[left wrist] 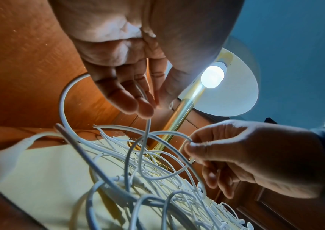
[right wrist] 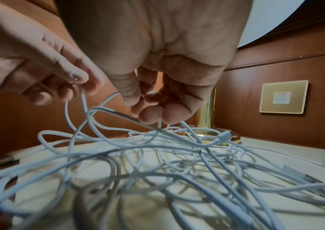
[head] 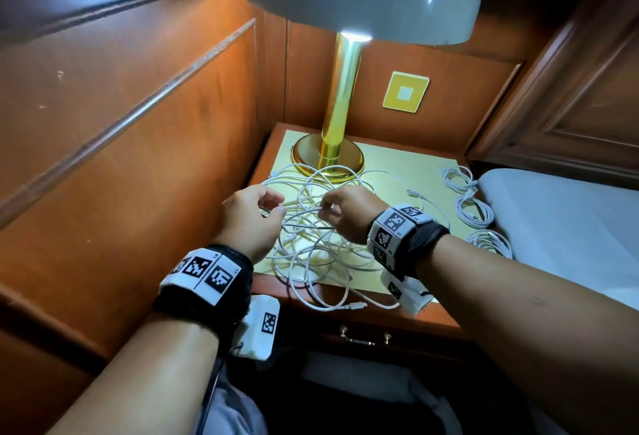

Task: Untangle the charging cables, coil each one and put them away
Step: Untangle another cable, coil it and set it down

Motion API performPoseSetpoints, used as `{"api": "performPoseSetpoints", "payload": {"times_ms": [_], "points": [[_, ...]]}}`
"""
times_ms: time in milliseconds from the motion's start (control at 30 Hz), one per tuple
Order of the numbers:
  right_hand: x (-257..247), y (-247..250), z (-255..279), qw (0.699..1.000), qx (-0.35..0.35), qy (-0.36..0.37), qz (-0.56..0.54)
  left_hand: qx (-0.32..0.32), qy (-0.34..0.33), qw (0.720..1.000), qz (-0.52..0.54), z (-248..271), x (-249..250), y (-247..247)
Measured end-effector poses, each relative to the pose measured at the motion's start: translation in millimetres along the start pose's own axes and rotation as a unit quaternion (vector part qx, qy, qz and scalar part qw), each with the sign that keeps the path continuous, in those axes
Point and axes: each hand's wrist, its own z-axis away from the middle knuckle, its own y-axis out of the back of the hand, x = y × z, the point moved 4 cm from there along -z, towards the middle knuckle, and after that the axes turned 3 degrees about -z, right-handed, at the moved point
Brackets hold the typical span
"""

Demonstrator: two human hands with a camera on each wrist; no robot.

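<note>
working the tangle of cables [head: 311, 227] mid-desk [head: 397, 165]: my left hand [head: 249, 213] and right hand [head: 345, 213] each pinch a strand. three coils [head: 472, 209] sit done at the desk's right edge; the rest still needs separating, coiling, stowing.

I see white cables [head: 311, 227] tangled on a pale yellow tabletop [head: 408, 171], a gold lamp [head: 340, 106] under a white shade, reddish-brown wood panels [head: 138, 123], and black-and-white checkered wrist bands [head: 204, 273].

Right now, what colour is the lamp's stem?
Shiny gold lamp stem, clearest in the head view.
</note>
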Motion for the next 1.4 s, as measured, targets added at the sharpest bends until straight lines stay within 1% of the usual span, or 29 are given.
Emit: {"api": "performPoseSetpoints", "payload": {"times_ms": [167,267,367,467,633,733,767,833,867,900,1033,1133,1267,1400], "points": [[0.2,28.4,-6.8,0.989,0.088,-0.027,-0.112,0.025,-0.005,1.000,0.006,-1.8,-3.3,2.7],[-0.8,45.0,-9.1,0.980,0.134,-0.038,-0.142,0.053,-0.009,0.998,0.012,-2.6,-4.3,5.7],[-1.4,54.6,-10.8,0.975,0.152,-0.042,-0.154,0.078,-0.011,0.997,0.022,-3.2,-6.3,8.2],[-0.3,62.1,-8.4,0.970,0.167,-0.051,-0.169,0.084,-0.002,0.996,0.025,-3.3,-7.5,8.9],[6.2,73.5,-7.1,0.946,0.215,-0.089,-0.226,0.091,0.010,0.995,0.030,-2.3,-7.4,10.0],[4.3,75.0,-7.5,0.929,0.196,-0.097,-0.299,0.084,0.013,0.996,0.028,-1.9,-6.2,9.7],[2.6,75.3,-8.1,0.915,0.185,-0.100,-0.343,0.081,0.013,0.996,0.025,-1.5,-5.5,9.4],[-3.2,75.9,-7.3,0.875,0.158,-0.106,-0.446,0.076,0.010,0.997,0.012,-0.1,-3.1,9.0],[-7.1,76.5,-5.9,0.861,0.145,-0.103,-0.477,0.073,0.005,0.997,0.004,0.5,-1.8,8.5],[-10.8,76.8,-5.2,0.856,0.134,-0.095,-0.491,0.070,-0.002,0.998,-0.005,0.9,-0.3,7.8],[-27.6,80.0,-0.1,0.868,0.097,-0.016,-0.487,0.055,-0.016,0.997,-0.050,1.8,6.2,6.2],[-33.9,85.6,1.8,0.868,0.098,0.017,-0.486,0.054,-0.022,0.995,-0.085,3.1,13.0,6.0],[-40.6,89.7,1.9,0.870,0.105,0.054,-0.479,0.054,-0.083,0.994,-0.042,4.1,23.9,1.0],[-48.7,93.0,4.7,0.862,0.112,0.081,-0.488,0.038,-0.099,0.994,-0.034,-2.4,21.5,-6.6]]}}
